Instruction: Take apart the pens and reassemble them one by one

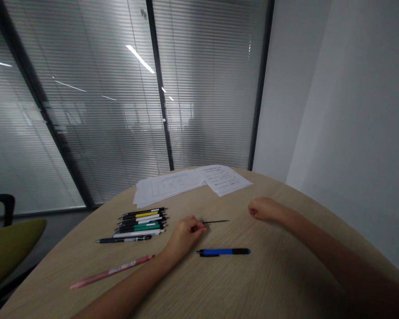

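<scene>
My left hand (pixel 186 237) is curled at the middle of the wooden table, its fingertips pinched at the end of a thin black rod (pixel 217 221), possibly a pen refill. The rod points right, towards my right hand (pixel 266 209), which is curled into a loose fist and holds nothing I can see. Below the rod lies a blue-and-black pen (pixel 223 252). A pink pencil (pixel 112 271) lies behind my left wrist, and a row of several black, yellow, white and green pens (pixel 141 226) lies to the left.
Printed paper sheets (pixel 193 180) lie at the far edge of the curved wooden table (pixel 269 248). Behind them stands a glass partition with blinds (pixel 119 110), and a white wall (pixel 339 97) is on the right. An olive chair (pixel 9 248) stands at the left.
</scene>
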The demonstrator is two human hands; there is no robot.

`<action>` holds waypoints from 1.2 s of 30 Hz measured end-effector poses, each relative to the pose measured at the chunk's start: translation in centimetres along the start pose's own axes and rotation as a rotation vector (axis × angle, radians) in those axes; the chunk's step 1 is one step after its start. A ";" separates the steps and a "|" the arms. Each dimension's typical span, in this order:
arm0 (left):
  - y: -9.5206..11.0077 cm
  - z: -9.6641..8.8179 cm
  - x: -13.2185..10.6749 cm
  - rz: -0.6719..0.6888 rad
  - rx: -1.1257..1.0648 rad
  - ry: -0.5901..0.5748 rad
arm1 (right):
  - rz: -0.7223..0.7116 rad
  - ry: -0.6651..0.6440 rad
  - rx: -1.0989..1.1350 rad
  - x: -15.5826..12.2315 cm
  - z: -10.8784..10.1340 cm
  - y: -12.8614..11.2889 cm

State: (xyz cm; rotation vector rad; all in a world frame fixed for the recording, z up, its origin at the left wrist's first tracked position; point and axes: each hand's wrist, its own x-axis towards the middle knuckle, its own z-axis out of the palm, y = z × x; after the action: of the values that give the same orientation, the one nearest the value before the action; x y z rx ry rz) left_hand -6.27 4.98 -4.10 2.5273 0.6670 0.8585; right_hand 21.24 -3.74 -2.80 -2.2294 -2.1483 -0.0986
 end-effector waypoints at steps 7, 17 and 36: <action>-0.3 0.2 -0.1 0.020 0.015 -0.009 | 0.012 -0.035 -0.006 -0.2 -0.1 -0.5; 0.1 0.2 -0.3 0.168 0.087 -0.012 | -0.041 0.059 0.058 -0.7 -3.4 -3.0; 0.6 0.3 -0.6 0.256 0.116 -0.051 | -0.350 0.343 0.036 -1.9 -1.0 -12.1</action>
State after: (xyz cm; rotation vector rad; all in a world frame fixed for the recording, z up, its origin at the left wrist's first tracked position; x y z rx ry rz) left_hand -6.26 4.09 -4.28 2.7718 0.3927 0.8565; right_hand 9.06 -5.23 -2.13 -1.6474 -2.2856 -0.4152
